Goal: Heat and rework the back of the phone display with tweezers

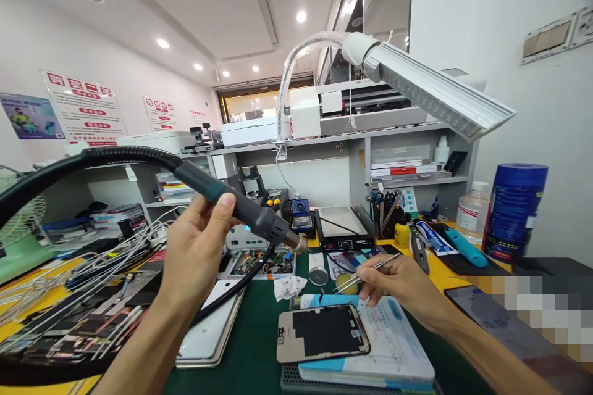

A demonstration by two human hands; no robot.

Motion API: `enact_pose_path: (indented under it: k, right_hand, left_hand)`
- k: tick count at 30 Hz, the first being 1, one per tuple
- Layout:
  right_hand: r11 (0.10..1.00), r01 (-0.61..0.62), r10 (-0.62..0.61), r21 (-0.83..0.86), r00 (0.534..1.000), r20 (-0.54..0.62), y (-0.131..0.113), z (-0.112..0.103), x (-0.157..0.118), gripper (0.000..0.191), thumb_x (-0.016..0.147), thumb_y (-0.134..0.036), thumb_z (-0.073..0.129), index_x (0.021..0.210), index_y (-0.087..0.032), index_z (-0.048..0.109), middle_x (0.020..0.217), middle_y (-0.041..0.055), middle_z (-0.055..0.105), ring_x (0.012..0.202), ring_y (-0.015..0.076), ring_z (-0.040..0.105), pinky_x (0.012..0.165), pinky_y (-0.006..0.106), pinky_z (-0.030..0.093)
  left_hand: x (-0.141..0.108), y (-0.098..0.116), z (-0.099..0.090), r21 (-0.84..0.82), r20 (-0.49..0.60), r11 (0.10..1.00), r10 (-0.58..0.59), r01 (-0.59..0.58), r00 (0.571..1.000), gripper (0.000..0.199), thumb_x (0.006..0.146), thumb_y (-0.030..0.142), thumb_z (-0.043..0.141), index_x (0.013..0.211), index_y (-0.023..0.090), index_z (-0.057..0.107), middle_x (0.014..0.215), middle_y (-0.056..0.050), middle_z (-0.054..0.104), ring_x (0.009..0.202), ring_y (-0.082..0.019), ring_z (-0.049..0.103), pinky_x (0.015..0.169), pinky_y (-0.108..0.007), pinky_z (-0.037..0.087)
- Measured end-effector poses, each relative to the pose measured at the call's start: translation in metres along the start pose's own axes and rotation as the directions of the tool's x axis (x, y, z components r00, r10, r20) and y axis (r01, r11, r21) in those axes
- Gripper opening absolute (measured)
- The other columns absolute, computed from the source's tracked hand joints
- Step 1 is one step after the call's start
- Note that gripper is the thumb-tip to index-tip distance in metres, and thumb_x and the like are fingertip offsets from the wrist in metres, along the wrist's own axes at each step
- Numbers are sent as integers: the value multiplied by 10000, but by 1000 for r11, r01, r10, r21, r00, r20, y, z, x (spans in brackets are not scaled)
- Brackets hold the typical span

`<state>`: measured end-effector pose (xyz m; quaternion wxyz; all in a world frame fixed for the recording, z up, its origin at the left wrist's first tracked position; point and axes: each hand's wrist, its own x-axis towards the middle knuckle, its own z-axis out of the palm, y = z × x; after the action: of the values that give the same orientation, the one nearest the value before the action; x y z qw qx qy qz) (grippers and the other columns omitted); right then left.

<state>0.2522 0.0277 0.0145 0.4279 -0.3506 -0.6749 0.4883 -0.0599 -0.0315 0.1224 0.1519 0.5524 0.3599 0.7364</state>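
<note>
Your left fingers (224,205) grip the hot air gun (250,212); your right fingers (370,278) pinch the tweezers (351,282). The phone screen (324,333) lies on the white and blue box (402,349). You seem to be getting set; the next move needs slow care.

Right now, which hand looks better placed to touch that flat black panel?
Right, I'd judge: the right hand holds tweezers, their tips near the panel. The left hand grips a hot-air gun, farther away.
</note>
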Motion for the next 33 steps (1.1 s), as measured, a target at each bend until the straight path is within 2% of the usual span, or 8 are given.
enact_pose_path:
  k: [3, 7, 11, 16, 21, 24, 29, 33]
  right_hand:
    - [998, 5, -6, -60, 1000, -6, -2, 1, -2, 441, 858, -583, 798, 819, -145, 832, 690, 97, 817, 602, 214, 769, 581, 295, 631]
    - [990, 13, -17, -142, 999, -31, -4, 1, -2, 435, 867, -567, 795, 762, -148, 844, 667, 89, 800, 561, 194, 740, 559, 281, 605]
    - [986, -25, 18, -163, 999, -41, -6, 1, -2, 454, 868, -561, 796, 659, -159, 814, 645, 85, 793, 533, 186, 732, 553, 274, 601]
    - [985, -93, 92, -146, 996, -13, -9, 3, -8, 393, 876, -561, 790, 780, -186, 860, 683, 67, 812, 579, 195, 755, 582, 274, 628]
    - [974, -153, 141, -166, 987, -82, -9, 2, -13, 394, 850, -558, 818, 656, -216, 849, 680, 57, 809, 604, 185, 762, 595, 242, 636]
    - [969, -181, 164, -168, 980, -111, -8, 0, -14, 392, 833, -576, 826, 672, -220, 857, 692, 63, 816, 597, 193, 771, 586, 247, 650]
    - [965, -192, 169, -180, 976, -136, -9, -5, -14, 362, 772, -553, 886, 696, -200, 864, 752, 81, 834, 587, 203, 776, 562, 248, 656]
    - [963, -194, 172, -189, 977, -130, -10, -8, -13, 394, 771, -571, 881, 681, -189, 861, 710, 104, 825, 629, 250, 795, 571, 285, 670]
  left_hand:
    - [-14, -8, 5, 24, 38, 999, -23, 23, 999, 369, 894, 542, 754, 1041, 204, 733, 912, -32, 684, 796, -186, 631, 680, -301, 560]
    - [-31, -19, 16, 52, 59, 998, -50, 47, 997, 309, 944, 514, 717, 1055, 226, 732, 822, 11, 595, 682, -123, 510, 540, -228, 413]
    - [-43, -34, 26, 52, 43, 998, -33, 31, 999, 258, 972, 501, 688, 1002, 246, 719, 766, 29, 518, 699, -132, 479, 588, -242, 407]
    - [-54, -56, 29, 28, 44, 999, -38, 37, 998, 245, 968, 515, 684, 990, 273, 716, 854, 6, 584, 756, -158, 513, 629, -269, 439]
    - [-59, -64, 31, 35, 10, 999, -16, 16, 1000, 250, 949, 516, 704, 1063, 300, 757, 966, -18, 663, 877, -209, 621, 727, -335, 524]
    - [-62, -64, 33, 15, 20, 1000, -9, 9, 1000, 237, 942, 494, 716, 1127, 355, 768, 1010, -21, 676, 920, -240, 636, 787, -385, 525]
    - [-65, -63, 41, 67, 45, 996, 53, -56, 998, 215, 954, 473, 707, 1096, 323, 768, 906, -17, 655, 758, -197, 579, 626, -338, 472]
    - [-65, -58, 50, 132, 115, 970, 191, -205, 975, 171, 1023, 398, 629, 1027, 256, 723, 771, 29, 603, 677, -133, 567, 588, -265, 466]
